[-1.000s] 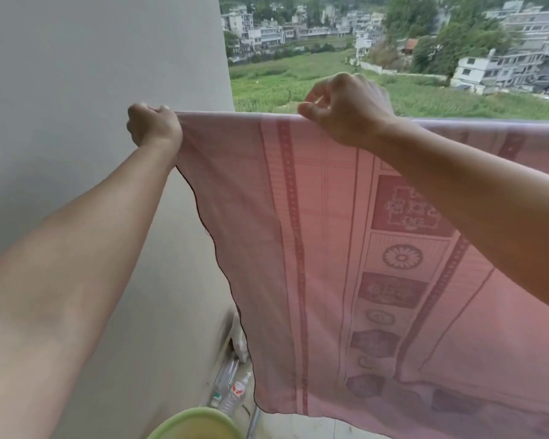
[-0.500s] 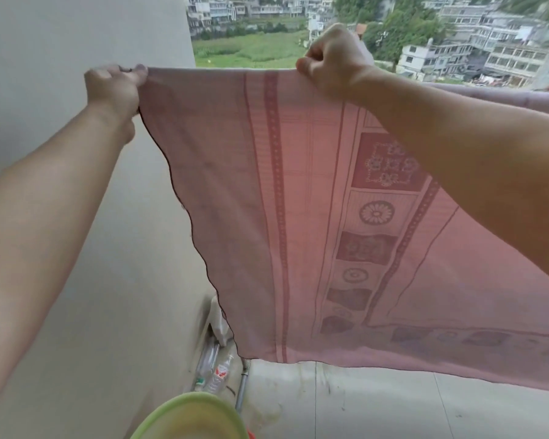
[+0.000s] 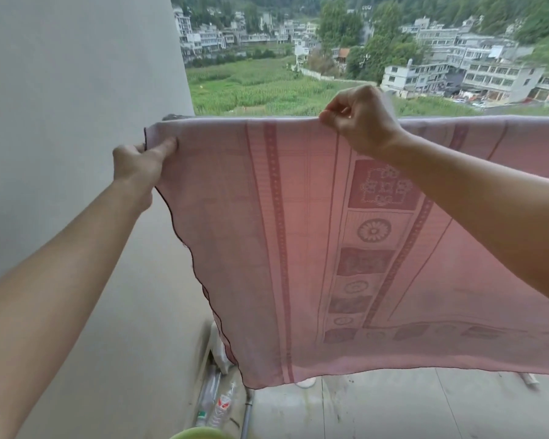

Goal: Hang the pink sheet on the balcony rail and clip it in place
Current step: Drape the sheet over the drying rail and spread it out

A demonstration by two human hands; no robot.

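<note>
1. The pink sheet lies draped over the balcony rail. Its top fold runs between my two grips and on past the right one, and the long panel hangs below both.
2. My left hand pinches the side hem just under the fold, with the thumb flat on the near face and the fingers behind the edge. Only a stub of rail shows, just above this grip.
3. My right hand pinches the fold itself between thumb and forefinger, the other fingers curled in. It sits well along the fold from the left grip.
4. Light glows through the weave, so I judge the cloth thin, soft and light. It will probably sag wherever I am not holding it. It could also creep over the rail if more cloth hangs on one side.
5. A light pinch should be enough. I would hold at the hem and the fold and keep the stretch between my grips taut.
6. I see no clip. When one comes, it belongs on the fold close beside a grip.
</note>
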